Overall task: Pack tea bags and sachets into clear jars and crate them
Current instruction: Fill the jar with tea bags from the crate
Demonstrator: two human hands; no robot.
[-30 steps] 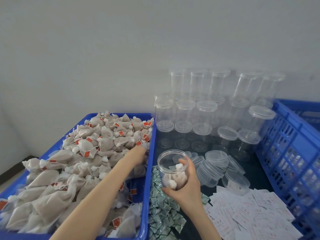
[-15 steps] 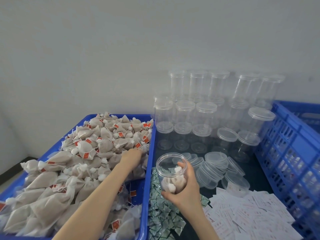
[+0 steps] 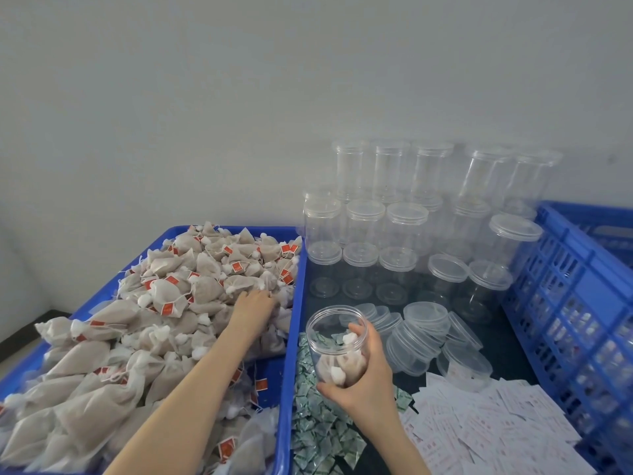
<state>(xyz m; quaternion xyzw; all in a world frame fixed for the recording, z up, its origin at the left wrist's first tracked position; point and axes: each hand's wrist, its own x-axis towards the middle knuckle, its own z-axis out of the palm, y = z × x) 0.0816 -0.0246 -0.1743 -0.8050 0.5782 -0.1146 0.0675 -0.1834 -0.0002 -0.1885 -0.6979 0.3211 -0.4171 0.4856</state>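
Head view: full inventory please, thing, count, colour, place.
tea bags: a heap, beige mesh with red tags, in the left tray
tray: one, blue, left
held jar: one, clear, lidless, a few tea bags inside, centre
empty jars: many, clear, lidded, stacked against the wall
loose lids: a pile, clear, right of the held jar
green sachets: a pile, beside the tray
white sachets: a spread, white with red print, lower right
crate: one, blue, right edge
left hand: on the tea bags
right hand: holding the jar
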